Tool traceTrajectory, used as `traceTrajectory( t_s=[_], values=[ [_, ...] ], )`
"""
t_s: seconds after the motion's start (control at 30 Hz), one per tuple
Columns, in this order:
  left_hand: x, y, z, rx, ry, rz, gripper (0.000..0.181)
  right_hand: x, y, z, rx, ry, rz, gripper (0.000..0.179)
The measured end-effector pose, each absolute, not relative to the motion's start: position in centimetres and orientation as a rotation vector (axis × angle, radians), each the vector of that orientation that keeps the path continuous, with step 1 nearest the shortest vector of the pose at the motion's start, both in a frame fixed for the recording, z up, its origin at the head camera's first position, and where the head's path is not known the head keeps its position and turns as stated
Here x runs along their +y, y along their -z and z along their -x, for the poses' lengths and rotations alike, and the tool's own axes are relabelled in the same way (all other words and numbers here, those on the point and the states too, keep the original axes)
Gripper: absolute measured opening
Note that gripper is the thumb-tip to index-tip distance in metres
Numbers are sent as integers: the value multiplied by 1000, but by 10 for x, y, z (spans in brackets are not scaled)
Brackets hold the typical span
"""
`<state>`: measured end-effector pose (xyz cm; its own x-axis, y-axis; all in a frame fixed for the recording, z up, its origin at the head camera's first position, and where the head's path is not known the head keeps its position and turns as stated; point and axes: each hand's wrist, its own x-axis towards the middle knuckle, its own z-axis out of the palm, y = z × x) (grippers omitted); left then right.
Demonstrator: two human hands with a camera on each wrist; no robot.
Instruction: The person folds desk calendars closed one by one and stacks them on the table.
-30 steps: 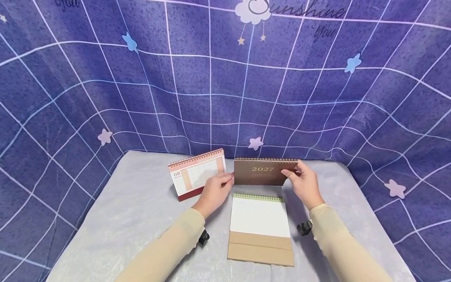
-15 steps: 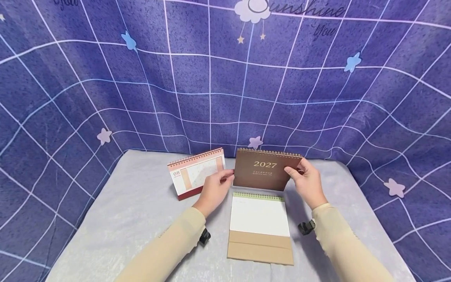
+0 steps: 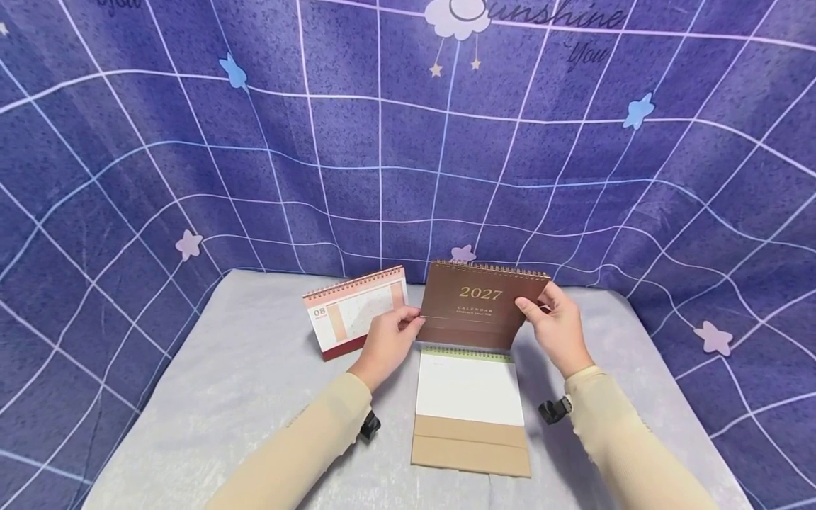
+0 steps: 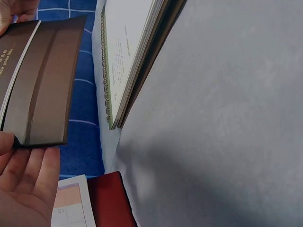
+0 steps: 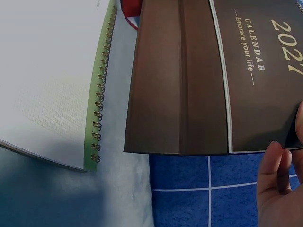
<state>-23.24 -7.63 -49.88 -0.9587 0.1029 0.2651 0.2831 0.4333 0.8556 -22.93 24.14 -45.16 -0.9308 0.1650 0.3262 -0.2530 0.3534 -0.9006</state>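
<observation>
A brown spiral-bound desk calendar [image 3: 474, 304] marked 2027 is held between both hands at the back of the table, its cover facing me. My left hand [image 3: 387, 343] pinches its left edge low down, thumb in front and fingers behind. At the right edge, my right hand [image 3: 556, 326] grips it with the thumb on the cover. Below the cover's white page edge, a folded brown base flap [image 5: 158, 85] shows in the right wrist view. A calendar with a green spiral strip [image 3: 468, 386] lies just in front, white page up, its tan flap toward me.
A pink-topped desk calendar [image 3: 357, 312] showing 08 stands tilted at the left, partly behind my left hand. A grey cloth covers the table [image 3: 242, 397]. Behind it hangs a blue curtain [image 3: 408, 142] with white lines and stars.
The brown calendar has come up and tilted, so more of its cover and its lower flap show. My right hand has shifted slightly up and right; the other calendars stay put.
</observation>
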Motion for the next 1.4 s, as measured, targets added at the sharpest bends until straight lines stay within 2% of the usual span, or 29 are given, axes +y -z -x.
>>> traceTrajectory(
  t_s=[0.27,1.4],
  values=[
    [-78,495,228,-2547,1479,381,16,241,449,228,-2259,-1605,-79,19],
    [-78,495,215,-2655,1369,485,14,243,454,225,-2344,-1677,-64,25]
  ],
)
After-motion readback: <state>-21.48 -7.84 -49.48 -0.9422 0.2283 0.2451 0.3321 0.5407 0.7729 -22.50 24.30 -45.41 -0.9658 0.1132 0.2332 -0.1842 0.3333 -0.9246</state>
